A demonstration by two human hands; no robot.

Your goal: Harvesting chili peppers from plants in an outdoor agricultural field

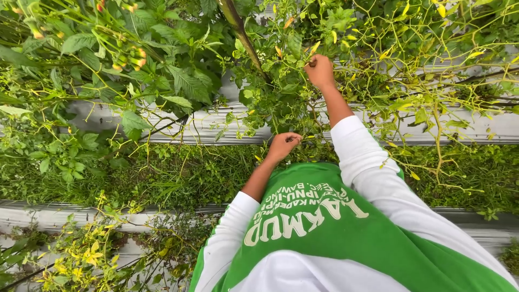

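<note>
Green leaves are crowding around my right hand [320, 71], which I am stretching far into the chilli plant [281, 92], fingers pinched narrow on a stem beside a small yellow chilli [314, 47] so the branch is not swinging away. My left hand [283, 145] is hanging nearer, curled shut at the plant's lower edge, though what it is gripping I cannot tell. Silver plastic sheeting [178, 130] is covering the bed beneath.

Leaves hide the right hand [320, 70] fingertips' grip.
</note>
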